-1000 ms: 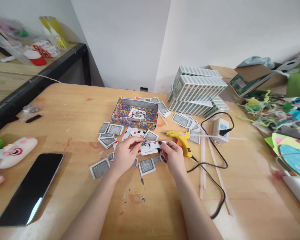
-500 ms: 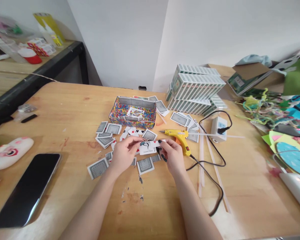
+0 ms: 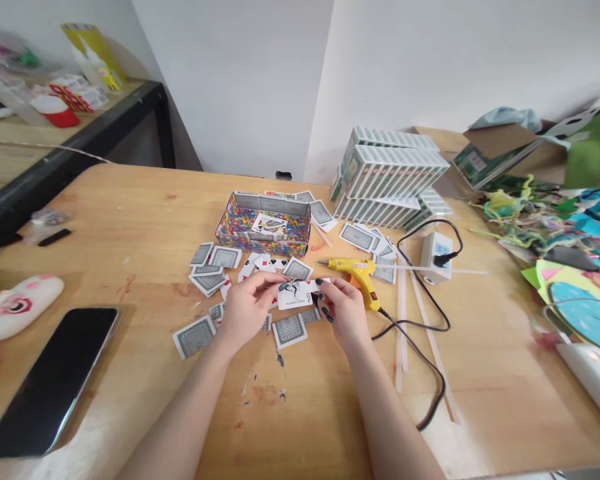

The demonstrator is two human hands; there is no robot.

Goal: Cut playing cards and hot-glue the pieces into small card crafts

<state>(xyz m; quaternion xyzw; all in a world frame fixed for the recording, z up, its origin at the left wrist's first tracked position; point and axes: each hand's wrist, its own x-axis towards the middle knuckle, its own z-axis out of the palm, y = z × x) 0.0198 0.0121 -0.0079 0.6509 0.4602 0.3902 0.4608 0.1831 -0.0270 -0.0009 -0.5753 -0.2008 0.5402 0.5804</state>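
Observation:
Between my hands is a playing card (image 3: 295,297), a joker with its printed face toward me. My left hand (image 3: 250,303) pinches its left end and my right hand (image 3: 343,308) its right end. A second card with red diamonds seems to lie against its upper edge; how they meet is hidden by my fingers. Loose playing cards (image 3: 290,331) lie around my hands, some face down, some face up. Beyond them stands an open box (image 3: 260,243) with a colourful speckled pattern and cards along its walls. A yellow glue gun (image 3: 356,267) lies right beside my right hand.
Boxed card packs (image 3: 395,173) are stacked at the back right. A black cord runs from the glue gun to a white power strip (image 3: 437,257). Clear glue sticks (image 3: 403,333) lie nearby. A phone (image 3: 55,380) rests at left, and craft scraps (image 3: 555,227) pile up at right.
The whole view has shifted very slightly. Both hands keep their hold on the joker card in nearly the same place.

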